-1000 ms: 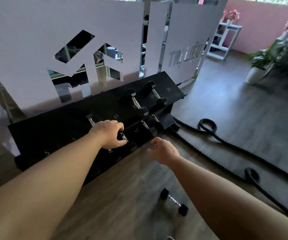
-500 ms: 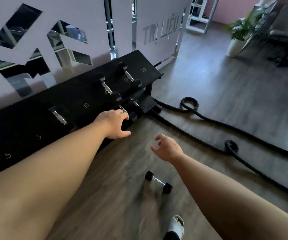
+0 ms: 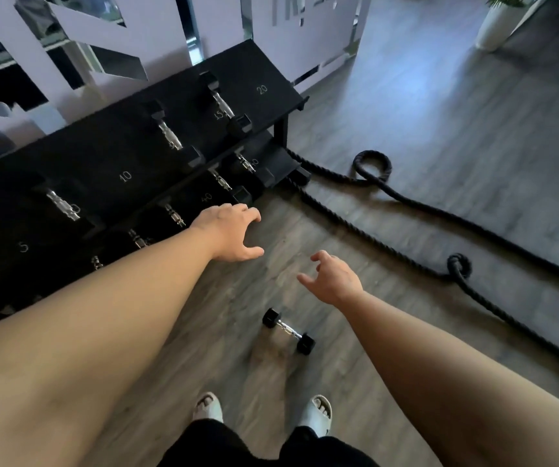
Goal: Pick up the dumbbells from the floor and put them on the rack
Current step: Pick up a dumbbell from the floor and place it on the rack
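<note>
One small black dumbbell point(image 3: 288, 331) with a chrome handle lies on the wooden floor, just ahead of my feet. The black two-tier rack point(image 3: 130, 153) stands at the left, marked with weight numbers, and several dumbbells rest on both tiers. My left hand point(image 3: 230, 232) hovers open by the lower tier's front edge, holding nothing. Open with curled fingers, my right hand point(image 3: 333, 280) hangs above the floor, a short way beyond the lying dumbbell.
A thick black battle rope point(image 3: 402, 210) runs in loops across the floor to the right of the rack. A frosted glass partition point(image 3: 109, 45) stands behind the rack. A white plant pot point(image 3: 497, 25) sits at the far right. My sandalled feet point(image 3: 261, 411) are at the bottom.
My left hand has let go of the dumbbell on the lower tier and pulled back, open. The view has tilted down towards the floor dumbbell and my feet.
</note>
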Tool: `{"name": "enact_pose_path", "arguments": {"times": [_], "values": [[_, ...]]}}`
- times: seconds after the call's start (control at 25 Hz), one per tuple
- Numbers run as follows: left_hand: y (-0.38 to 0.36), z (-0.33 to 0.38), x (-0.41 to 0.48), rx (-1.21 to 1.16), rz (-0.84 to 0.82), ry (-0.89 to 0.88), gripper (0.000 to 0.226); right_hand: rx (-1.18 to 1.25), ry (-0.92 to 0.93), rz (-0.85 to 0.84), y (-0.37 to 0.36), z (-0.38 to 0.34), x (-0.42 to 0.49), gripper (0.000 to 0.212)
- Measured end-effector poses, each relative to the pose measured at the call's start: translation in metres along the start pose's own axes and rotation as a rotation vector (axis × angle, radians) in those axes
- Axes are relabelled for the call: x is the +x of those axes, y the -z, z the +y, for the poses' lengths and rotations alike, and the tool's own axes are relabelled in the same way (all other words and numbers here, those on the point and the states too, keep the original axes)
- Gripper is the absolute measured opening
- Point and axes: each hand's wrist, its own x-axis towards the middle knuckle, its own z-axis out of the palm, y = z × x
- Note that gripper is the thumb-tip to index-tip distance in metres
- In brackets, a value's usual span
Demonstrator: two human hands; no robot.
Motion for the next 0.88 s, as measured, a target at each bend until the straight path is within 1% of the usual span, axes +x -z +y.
{"name": "enact_pose_path", "arguments": {"times": [0.2, 0.36, 0.48, 0.64, 0.76, 0.88], "values": [[-0.034, 0.011, 0.059, -0.057, -0.076, -0.049, 0.076, 0.016, -0.062, -0.029, -0.013, 0.028, 0.027, 0.066], [-0.096, 0.014, 0.104, -0.116, -0.165, -0.09, 0.077, 0.06, -0.169, -0.093, -0.057, 0.058, 0.05, 0.064], [-0.173, 0.012, 0.139, -0.181, -0.264, -0.097, 0.081, 0.074, -0.239, -0.144, -0.115, 0.089, 0.077, 0.063], [-0.291, 0.0, 0.179, -0.24, -0.359, -0.076, 0.095, 0.118, -0.301, -0.218, -0.214, 0.132, 0.118, 0.059], [-0.391, -0.015, 0.218, -0.266, -0.408, -0.048, 0.092, 0.136, -0.313, -0.271, -0.299, 0.168, 0.163, 0.055], [-0.49, -0.025, 0.255, -0.334, -0.425, 0.005, 0.094, 0.147, -0.312, -0.285, -0.376, 0.206, 0.218, 0.058]]}}
